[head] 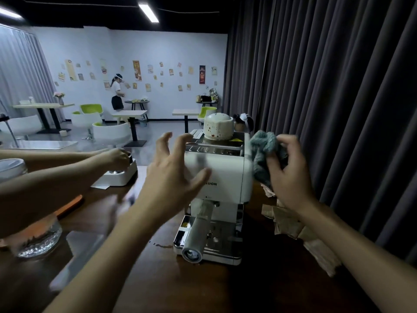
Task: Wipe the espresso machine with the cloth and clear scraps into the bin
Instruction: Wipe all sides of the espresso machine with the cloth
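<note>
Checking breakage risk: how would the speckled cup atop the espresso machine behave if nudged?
The speckled cup looks like glazed ceramic: rigid, likely breakable if dropped. It seems to sit upside down, wide rim on the espresso machine, so a nudge would probably slide it, not tip it.

Left forearm (108, 245) enters from 7 o'clock, left hand (173, 170) splayed, fingers spread. Right forearm (352, 240) enters from 4 o'clock, right hand (290, 172) gripping the grey cloth (262, 147) with curled fingers.

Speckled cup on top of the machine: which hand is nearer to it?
Left. The left hand is spread open at the espresso machine's front left, fingertips close to the speckled cup's left. The right hand grips the cloth at the machine's right side, farther away.
</note>
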`<state>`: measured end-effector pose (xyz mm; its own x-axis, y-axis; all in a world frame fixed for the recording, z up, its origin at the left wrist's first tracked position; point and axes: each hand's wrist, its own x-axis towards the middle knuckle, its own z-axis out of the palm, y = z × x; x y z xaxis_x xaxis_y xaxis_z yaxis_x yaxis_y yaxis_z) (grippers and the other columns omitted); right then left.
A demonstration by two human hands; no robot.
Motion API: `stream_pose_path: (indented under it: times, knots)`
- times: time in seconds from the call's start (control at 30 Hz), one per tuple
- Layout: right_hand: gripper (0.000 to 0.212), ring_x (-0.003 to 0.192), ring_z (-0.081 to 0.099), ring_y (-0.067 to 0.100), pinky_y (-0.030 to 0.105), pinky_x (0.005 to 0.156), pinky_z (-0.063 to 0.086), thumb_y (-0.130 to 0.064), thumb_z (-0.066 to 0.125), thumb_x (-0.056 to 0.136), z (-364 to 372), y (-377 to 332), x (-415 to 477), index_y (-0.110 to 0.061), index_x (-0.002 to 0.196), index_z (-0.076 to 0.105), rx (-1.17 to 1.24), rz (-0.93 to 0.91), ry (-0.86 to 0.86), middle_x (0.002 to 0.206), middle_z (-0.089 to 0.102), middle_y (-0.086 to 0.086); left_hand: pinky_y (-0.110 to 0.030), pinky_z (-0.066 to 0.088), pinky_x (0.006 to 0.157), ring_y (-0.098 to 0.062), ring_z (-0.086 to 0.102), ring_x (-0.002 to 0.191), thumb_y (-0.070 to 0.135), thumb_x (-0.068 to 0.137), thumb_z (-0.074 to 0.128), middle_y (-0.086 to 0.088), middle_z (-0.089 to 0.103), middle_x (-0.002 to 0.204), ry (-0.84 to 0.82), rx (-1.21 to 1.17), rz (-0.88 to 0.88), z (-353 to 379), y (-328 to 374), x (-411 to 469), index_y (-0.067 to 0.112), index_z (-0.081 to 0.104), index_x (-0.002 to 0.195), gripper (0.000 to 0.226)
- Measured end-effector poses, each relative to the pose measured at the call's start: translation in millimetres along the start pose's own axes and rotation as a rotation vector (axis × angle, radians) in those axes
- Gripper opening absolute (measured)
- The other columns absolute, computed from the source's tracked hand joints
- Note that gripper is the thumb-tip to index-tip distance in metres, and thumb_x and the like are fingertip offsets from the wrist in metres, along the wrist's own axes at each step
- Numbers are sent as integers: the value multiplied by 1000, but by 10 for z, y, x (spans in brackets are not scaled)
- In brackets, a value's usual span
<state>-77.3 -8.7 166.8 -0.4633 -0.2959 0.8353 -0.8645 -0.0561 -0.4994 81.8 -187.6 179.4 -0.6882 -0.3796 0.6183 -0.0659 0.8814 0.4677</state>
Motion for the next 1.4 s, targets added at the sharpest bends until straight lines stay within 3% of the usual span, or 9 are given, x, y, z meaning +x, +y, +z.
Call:
stream_pose_path:
  times: [0.17,0.27,0.43,0.6,0.67,0.77,1.13,1.3,1.4]
  knots:
    - [26,92,52,-21,3,71,45,-11,57,97,18,332,361,-11,120,44,15,209,21,104,53,-19,-57,27,110,-31,22,146,78,73,55,-12,20,155,47,71,-91,210,376,-22,33,18,146,94]
    - [31,108,49,-3,0,76,39,-10,58,96,86,525,530,-8,125,48,9,310,-6,124,55,-2,-60,17,113,-32,8,150,84,67,55,-16,6,160,44,119,-114,309,417,-28,33,10,149,106]
    - [27,105,50,13,0,70,42,-12,54,98,242,655,707,-2,123,51,63,428,-85,112,52,1,-63,17,114,-34,8,150,85,62,55,-17,3,161,63,126,-122,366,396,-22,33,12,149,110]
    - [10,112,57,30,50,94,51,-24,57,96,291,758,822,-22,105,60,257,634,-192,116,60,8,-65,21,112,-38,16,147,86,62,56,-19,10,158,75,136,-107,377,354,-16,34,17,147,107]
    - [4,110,58,36,51,84,52,-29,60,94,272,752,839,-28,98,59,310,686,-226,118,60,15,-66,22,112,-39,18,146,89,60,52,-19,11,157,80,145,-103,382,339,-10,34,20,145,106]
    - [5,101,59,34,37,63,52,-30,60,94,257,711,826,-29,96,56,332,706,-251,118,59,18,-66,19,113,-39,16,147,89,60,49,-18,8,158,56,151,-85,376,295,-25,32,23,144,105]
    - [15,99,60,24,41,79,56,-22,61,94,290,546,547,-14,104,54,241,540,-13,114,57,9,-56,4,122,-26,-14,152,97,53,51,-11,-10,165,-163,-9,13,14,-233,199,51,17,143,107]
    - [12,101,57,23,43,86,51,-20,61,94,350,483,463,-16,101,53,205,523,89,105,56,3,-52,5,120,-29,-16,151,52,81,67,-8,-26,162,-152,335,69,-33,10,129,59,5,147,91]
    - [12,92,54,16,36,79,51,-19,61,94,337,433,421,-16,100,51,204,514,128,96,53,-3,-48,17,117,-29,-1,152,24,89,67,-4,-12,165,-151,197,135,-9,81,9,65,9,141,88]
